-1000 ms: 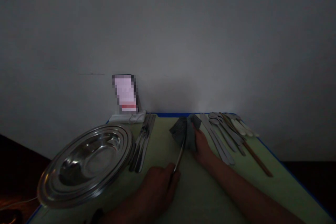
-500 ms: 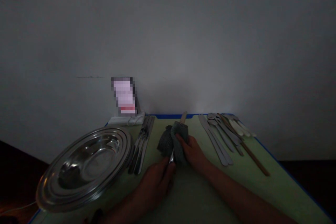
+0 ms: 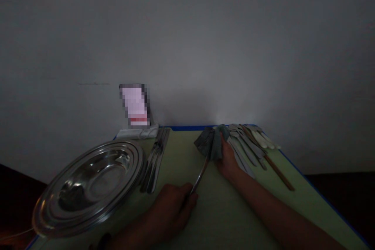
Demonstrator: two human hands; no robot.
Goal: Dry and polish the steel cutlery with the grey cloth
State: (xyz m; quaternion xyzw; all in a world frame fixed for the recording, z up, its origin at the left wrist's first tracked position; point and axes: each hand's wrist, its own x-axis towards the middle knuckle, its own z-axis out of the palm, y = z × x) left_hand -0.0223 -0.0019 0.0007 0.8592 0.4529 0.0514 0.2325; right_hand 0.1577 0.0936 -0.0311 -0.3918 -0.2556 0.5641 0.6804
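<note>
My left hand [image 3: 175, 209] is closed around the handle end of a metal table knife [image 3: 199, 177], which slants up and away from me. A dark grey-green cloth [image 3: 216, 142] is wrapped about the knife's far part and hides the blade. My right hand [image 3: 228, 160] pinches this cloth, fingers partly covered by it. Just beyond the right hand lie more table knives [image 3: 241, 160], partly hidden by the hand and cloth. To the left of my hands, several knives [image 3: 155, 164] lie side by side on the green table [image 3: 222, 211].
Stacked steel basins [image 3: 105, 183] stand at the left. A phone with a blurred screen [image 3: 134, 105] leans on a white box [image 3: 136, 132] at the back. At the right lie spoons [image 3: 247, 146], white-handled cutlery [image 3: 266, 140] and brown chopsticks [image 3: 278, 172]. A grey wall [image 3: 187, 47] rises behind.
My right hand and the cloth have slid away and to the right along the knife, now covering its tip. More of the knife shows near my left hand, which has shifted slightly toward me.
</note>
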